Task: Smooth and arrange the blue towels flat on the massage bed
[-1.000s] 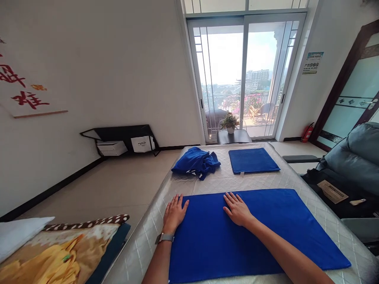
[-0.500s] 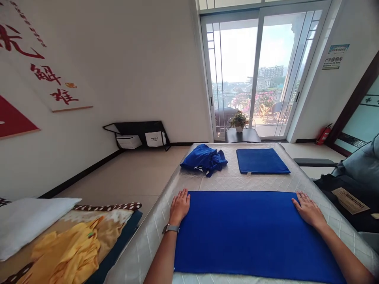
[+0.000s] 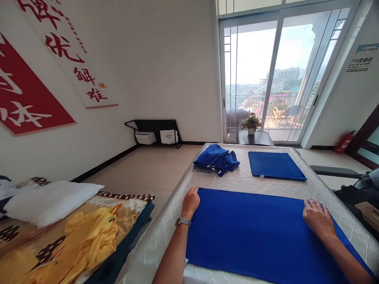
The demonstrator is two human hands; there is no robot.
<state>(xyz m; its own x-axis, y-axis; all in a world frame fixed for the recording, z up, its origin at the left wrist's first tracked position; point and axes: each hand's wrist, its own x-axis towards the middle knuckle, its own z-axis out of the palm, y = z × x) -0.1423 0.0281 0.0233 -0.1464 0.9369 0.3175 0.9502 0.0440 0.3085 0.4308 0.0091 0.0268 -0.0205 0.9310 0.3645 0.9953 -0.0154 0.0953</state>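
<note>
A smooth, flat blue cloth (image 3: 248,232) lies spread across the bed in front of me, its near right part running out of view. My left hand (image 3: 191,201), with a watch on the wrist, is closed at the cloth's far left corner, fingers bent over it. At the far right corner, my right hand (image 3: 319,218) rests on the fabric with its fingers curled at the far edge; the fingertips are partly hidden. Beyond the cloth lie a crumpled blue cloth (image 3: 215,158) and a neatly folded blue cloth (image 3: 276,165) with a small white tag.
The pale quilted mattress (image 3: 156,236) carries the cloths. To the left, a white pillow (image 3: 53,201) and a yellow garment (image 3: 91,236) lie on patterned bedding. A potted plant (image 3: 251,123) stands on a dark chair beyond the bed. A black bag (image 3: 353,205) is at the right.
My view has turned left. Both hands, flat beside the cloth's edges before, now have bent fingers at its far corners. The right hand has moved inward onto the cloth.
</note>
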